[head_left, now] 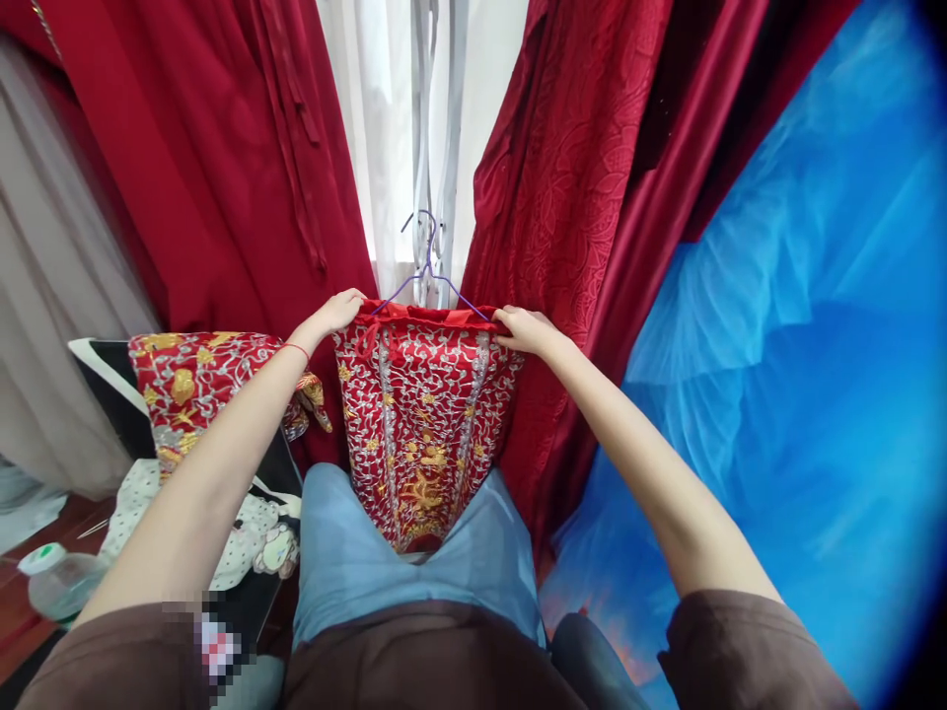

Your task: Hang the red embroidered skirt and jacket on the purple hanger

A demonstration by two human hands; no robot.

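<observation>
A red embroidered skirt [429, 414] with silver and gold patterns hangs in front of me, its waistband stretched between my hands. My left hand [341, 310] grips the waistband's left end, fingers closed over the edge. At the opposite end, my right hand [524, 328] pinches the waistband the same way. A thin purple wire hanger [429, 268] rises from inside the waist, its lower ends at the red band and its hook near the white rack. A small red tie dangles at the waistband's left side. The skirt's lower part falls between my knees.
A matching red embroidered garment [207, 370] drapes over a black chair [110, 380] at left, above a dotted white cloth [140, 503]. A plastic bottle [63, 582] stands at lower left. Red gowns [569, 177] hang on both sides; blue tulle [814, 394] fills the right.
</observation>
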